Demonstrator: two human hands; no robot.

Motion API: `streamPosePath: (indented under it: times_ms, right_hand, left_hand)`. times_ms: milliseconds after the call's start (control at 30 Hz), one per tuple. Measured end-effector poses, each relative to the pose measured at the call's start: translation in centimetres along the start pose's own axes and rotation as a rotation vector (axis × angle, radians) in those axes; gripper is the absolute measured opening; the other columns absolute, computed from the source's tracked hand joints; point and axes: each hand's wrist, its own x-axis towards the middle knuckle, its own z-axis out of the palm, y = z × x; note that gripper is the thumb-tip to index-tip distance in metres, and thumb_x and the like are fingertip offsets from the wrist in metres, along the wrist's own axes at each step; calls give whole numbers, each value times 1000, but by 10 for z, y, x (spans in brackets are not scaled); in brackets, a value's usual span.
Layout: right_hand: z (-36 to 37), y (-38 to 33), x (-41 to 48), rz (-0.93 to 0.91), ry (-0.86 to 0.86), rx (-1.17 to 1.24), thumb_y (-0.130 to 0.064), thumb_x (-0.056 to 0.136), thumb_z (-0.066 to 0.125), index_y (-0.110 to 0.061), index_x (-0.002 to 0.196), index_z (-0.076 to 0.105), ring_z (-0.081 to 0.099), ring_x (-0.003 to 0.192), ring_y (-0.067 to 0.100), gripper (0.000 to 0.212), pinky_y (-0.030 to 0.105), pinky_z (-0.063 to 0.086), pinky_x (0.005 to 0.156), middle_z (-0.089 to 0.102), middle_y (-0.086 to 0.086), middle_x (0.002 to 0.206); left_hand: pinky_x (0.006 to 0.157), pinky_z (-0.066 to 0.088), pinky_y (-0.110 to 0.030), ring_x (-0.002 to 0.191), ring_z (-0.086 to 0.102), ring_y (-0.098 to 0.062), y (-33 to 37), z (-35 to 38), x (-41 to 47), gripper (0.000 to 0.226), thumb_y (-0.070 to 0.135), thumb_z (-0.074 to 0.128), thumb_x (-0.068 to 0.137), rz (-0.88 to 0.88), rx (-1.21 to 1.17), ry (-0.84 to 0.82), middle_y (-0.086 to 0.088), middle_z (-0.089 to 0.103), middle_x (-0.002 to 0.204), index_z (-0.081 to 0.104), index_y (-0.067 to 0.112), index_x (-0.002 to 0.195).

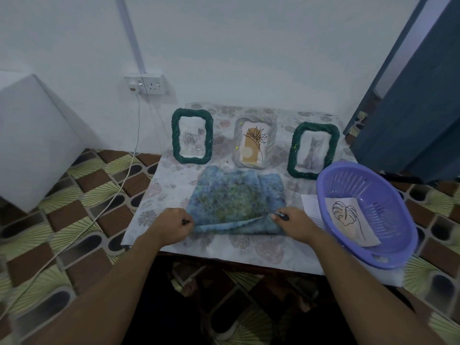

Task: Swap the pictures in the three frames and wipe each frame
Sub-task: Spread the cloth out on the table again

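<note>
Three frames stand in a row at the back of the low table. The left green frame holds a rose picture, the middle pale frame a palm-leaf drawing, and the right green frame a cat picture. In front of them lies a blue-green cloth, spread flat. My left hand pinches its near left corner. My right hand pinches the near right corner, lifted slightly into a fold.
A purple plastic basket sits at the table's right edge with a leaf-drawing picture inside; a lined paper pokes out beneath it. A wall socket with cables is left of the table. A dark door stands right.
</note>
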Motion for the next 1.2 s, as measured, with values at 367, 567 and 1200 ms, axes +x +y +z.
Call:
streamPosePath:
  times_ms: [367,567,1200]
  right_hand:
    - [-1,4,-6,15,-257,9,-31,96,63,0,63,48,31,54,19,49,23,28,55,36,13,61]
    - [1,-8,-7,140,-288,21,-53,100,44,-15,59,78,66,77,15,65,22,46,78,72,2,70]
    - [25,-11,44,16,285,-266,-21,102,41,-17,105,57,53,105,29,17,40,40,89,58,6,110]
  left_hand:
    - [48,29,-34,44,29,-12,-5,1,-1,45,47,43,84,28,-45,-79,-10,41,49,38,15,51]
    - [48,25,-28,38,25,-13,-1,-1,9,61,54,56,94,44,39,-175,1,30,45,37,17,49]
    - [95,40,-41,113,46,-26,36,17,67,18,29,54,95,-10,48,122,-3,56,116,65,20,107]
